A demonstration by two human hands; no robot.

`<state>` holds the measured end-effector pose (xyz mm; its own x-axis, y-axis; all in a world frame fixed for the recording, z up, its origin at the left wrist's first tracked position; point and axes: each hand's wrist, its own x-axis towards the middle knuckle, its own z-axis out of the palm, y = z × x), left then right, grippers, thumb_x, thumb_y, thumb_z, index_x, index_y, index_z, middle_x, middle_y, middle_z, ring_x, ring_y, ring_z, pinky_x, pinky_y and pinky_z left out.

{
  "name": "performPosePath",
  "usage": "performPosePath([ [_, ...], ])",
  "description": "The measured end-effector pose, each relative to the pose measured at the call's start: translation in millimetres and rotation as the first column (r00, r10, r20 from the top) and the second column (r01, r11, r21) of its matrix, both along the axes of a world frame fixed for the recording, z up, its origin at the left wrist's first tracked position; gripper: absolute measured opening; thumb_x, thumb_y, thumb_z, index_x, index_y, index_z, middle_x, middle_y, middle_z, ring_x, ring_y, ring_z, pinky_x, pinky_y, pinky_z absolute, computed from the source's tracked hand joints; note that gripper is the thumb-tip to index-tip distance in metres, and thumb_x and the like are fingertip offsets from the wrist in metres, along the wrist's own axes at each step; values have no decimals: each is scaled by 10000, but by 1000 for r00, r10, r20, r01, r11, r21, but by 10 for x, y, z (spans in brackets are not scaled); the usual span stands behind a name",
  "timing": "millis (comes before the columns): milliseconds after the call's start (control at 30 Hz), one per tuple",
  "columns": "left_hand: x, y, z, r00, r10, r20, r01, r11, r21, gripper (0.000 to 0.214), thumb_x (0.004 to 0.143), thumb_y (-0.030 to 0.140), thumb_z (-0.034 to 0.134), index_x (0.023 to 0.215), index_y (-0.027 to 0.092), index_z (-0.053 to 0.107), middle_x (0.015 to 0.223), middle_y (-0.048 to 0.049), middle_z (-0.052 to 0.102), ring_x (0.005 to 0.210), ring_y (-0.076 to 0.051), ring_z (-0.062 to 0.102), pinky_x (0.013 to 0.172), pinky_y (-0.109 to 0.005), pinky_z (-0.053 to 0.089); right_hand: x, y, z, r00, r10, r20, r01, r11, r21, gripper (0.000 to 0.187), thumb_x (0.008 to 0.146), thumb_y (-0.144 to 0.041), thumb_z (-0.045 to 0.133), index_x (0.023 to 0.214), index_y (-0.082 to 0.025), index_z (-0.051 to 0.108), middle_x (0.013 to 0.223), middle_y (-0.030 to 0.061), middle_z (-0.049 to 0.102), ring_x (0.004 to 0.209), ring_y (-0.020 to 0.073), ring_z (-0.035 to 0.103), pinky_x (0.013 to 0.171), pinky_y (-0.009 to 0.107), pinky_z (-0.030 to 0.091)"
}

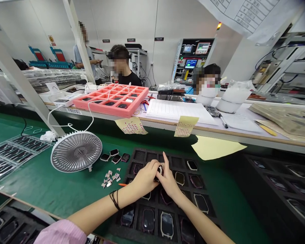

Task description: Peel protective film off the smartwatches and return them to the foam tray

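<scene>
- Nearest me, my left hand [144, 178] and right hand [169, 181] are meeting over one black foam tray [140, 156]. Both are curling closed around a single dark watch case [159, 171], which is sitting pinched between my fingertips above the tray's far-middle pockets.
- The tray is lying on the green mat [53, 189] that is covering my bench.
- Just left of it, small grey tabs [111, 178] are lying in a heap, too tiny to count.
- Farther left, four loose cases [116, 158] are sitting just beside one white fan [76, 151].
- Beyond, a raised bench is carrying one pink tray [112, 100], and two dotted yellow sheets [131, 126] are hanging from its edge.
- Farthest off, three co-workers [128, 79] are working in a white-walled room.
</scene>
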<state>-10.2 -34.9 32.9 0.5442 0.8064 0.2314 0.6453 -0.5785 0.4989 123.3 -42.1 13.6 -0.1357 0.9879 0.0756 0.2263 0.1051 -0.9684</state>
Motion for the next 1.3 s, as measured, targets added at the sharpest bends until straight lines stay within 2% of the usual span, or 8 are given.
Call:
performPosePath([
  [167, -8, 137, -99, 999, 23, 31, -22, 999, -26, 630, 625, -56, 476, 1223, 135, 421, 1222, -134, 554, 1128, -247, 528, 937, -392, 473, 8, 9, 8, 1000, 1, -23, -1, 1000, -25, 879, 840, -374, 544, 1483, -181, -23, 946, 50, 611, 908, 224, 587, 876, 372, 417],
  [367, -66, 170, -61, 998, -43, 52, 37, 994, 104, 460, 634, 31, 548, 1073, 169, 548, 1116, -71, 627, 1003, -234, 557, 866, -363, 478, 37, 45, -47, 996, 62, -56, -65, 997, -50, 909, 816, -372, 583, 1484, -217, -14, 1091, 69, 587, 989, 220, 568, 934, 385, 381],
  [500, -143, 193, 21, 980, -76, 185, 51, 990, 134, 347, 657, 131, 630, 998, 179, 583, 1035, -61, 649, 935, -215, 568, 848, -342, 465, 131, 114, 43, 930, 164, -329, -227, 960, -163, 992, 732, -361, 698, 1476, -237, 53, 1088, 55, 583, 1031, 197, 553, 931, 351, 399],
  [600, -199, 189, 84, 945, -114, 306, 84, 990, 109, 388, 645, 274, 735, 993, 176, 594, 1023, -76, 645, 989, -229, 560, 891, -358, 448, 212, 166, 133, 809, 178, -560, -403, 861, -309, 865, 691, -306, 752, 1415, -265, 281, 1005, 35, 615, 862, 163, 600, 748, 280, 477],
  [700, -214, 165, 103, 920, -139, 365, 123, 990, 68, 467, 619, 359, 783, 1005, 173, 598, 1055, -95, 631, 1022, -235, 558, 899, -358, 448, 247, 204, 147, 739, 174, -651, -496, 795, -350, 546, 634, -260, 800, 1136, -187, 596, 878, 29, 634, 718, 128, 594, 618, 220, 470],
  [867, -194, 132, 64, 922, -154, 355, 123, 987, 108, 508, 675, 367, 761, 1099, 174, 557, 1132, -107, 611, 1057, -226, 548, 926, -362, 435, 228, 225, 84, 734, 130, -667, -480, 794, -373, 320, 572, -244, 839, 822, -132, 674, 745, 15, 628, 664, 116, 585, 597, 214, 474],
  [1133, -219, 117, 86, 948, -130, 291, 100, 988, 118, 494, 631, 353, 789, 1047, 177, 588, 1159, -104, 586, 1066, -240, 524, 925, -386, 431, 192, 191, 120, 739, 135, -659, -473, 801, -366, 366, 535, -197, 849, 855, -138, 682, 750, 16, 644, 685, 123, 594, 612, 212, 458],
  [1300, -222, 119, 91, 954, -138, 266, 121, 990, 77, 578, 665, 379, 766, 1163, 185, 544, 1135, -98, 613, 1058, -237, 537, 930, -378, 430, 155, 178, 66, 728, 92, -679, -451, 811, -373, 336, 544, -193, 843, 830, -144, 673, 761, 16, 640, 685, 126, 590, 596, 210, 448],
])
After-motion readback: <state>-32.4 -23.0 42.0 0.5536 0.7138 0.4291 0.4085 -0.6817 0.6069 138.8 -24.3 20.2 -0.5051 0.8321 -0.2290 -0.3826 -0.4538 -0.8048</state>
